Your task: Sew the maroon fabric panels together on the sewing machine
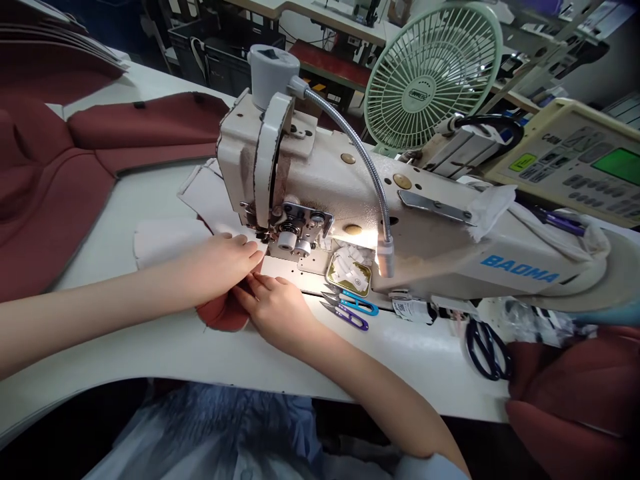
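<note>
Beside the needle area of a sewing machine [320,160], my left hand [220,263] presses on a red fabric piece [225,315] with white backing [165,240]. Its fingers are together and reach close to the presser foot, which is mostly hidden. Just nearer to me, my right hand [280,312] has its fingertips on the same red piece, at its right edge. The two hands nearly touch. A bent metal lamp [385,257] lights the machine bed. Blue snips [357,303] and purple snips [350,319] lie right of my right hand.
A small tin [350,270] of white labels stands under the machine arm. Black scissors [487,350] lie at the right. Red sewn covers [45,180] cover the left table, with more red fabric [570,400] at the lower right. A green fan [433,80] and control panel [575,157] stand behind.
</note>
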A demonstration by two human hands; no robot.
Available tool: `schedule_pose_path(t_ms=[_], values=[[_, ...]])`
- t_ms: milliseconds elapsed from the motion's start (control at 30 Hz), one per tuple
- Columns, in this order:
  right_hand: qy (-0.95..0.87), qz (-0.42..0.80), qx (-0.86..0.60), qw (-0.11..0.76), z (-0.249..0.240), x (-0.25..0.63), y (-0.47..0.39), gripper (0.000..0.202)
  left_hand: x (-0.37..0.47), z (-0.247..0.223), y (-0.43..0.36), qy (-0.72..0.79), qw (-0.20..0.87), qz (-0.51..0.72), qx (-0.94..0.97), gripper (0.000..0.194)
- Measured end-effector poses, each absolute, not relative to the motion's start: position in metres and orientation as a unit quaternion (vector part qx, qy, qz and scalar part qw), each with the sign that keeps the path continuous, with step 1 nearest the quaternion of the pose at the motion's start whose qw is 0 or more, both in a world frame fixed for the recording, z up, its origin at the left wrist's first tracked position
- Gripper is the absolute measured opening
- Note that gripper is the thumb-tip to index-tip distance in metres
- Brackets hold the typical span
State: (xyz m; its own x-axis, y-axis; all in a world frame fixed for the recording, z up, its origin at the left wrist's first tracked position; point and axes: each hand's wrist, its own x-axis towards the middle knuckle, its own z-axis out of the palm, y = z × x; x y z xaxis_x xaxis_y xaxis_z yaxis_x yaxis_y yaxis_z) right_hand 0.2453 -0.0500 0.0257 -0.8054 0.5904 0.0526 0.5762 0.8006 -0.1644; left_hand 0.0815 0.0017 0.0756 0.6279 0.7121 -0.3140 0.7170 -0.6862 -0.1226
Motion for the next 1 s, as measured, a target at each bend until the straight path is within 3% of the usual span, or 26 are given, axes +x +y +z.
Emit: schedule_pose_path(t_ms=[133, 300, 467, 600, 733, 867, 1000], values=[[-0.950, 0.135, -0.280, 0.035, 0.035, 0.251, -0.051, 0.030, 0.071, 0.083, 0.000, 0.375, -0.017, -0.158, 0.913, 0.020], [-0.945, 0.128, -0.299, 0.032, 0.036, 0.249, -0.052, 0.036, 0.086, 0.085, 0.007, 0.430, 0.045, -0.223, 0.873, 0.033], [-0.945, 0.091, -0.311, 0.042, 0.026, 0.246, -0.054, 0.049, 0.093, 0.077, 0.014, 0.414, 0.035, -0.196, 0.888, 0.015], [-0.942, 0.072, -0.324, 0.057, 0.017, 0.244, -0.054, 0.050, 0.090, 0.061, 0.017, 0.420, 0.027, -0.154, 0.894, 0.015], [-0.932, 0.066, -0.350, 0.070, 0.009, 0.241, -0.053, 0.042, 0.089, 0.055, 0.013, 0.444, 0.008, -0.143, 0.884, 0.020], [-0.923, 0.050, -0.373, 0.073, 0.006, 0.237, -0.051, 0.031, 0.093, 0.071, 0.005, 0.394, 0.000, -0.184, 0.901, 0.008], [-0.922, 0.045, -0.380, 0.061, 0.005, 0.231, -0.045, 0.025, 0.099, 0.079, 0.003, 0.442, 0.033, -0.199, 0.874, 0.016]])
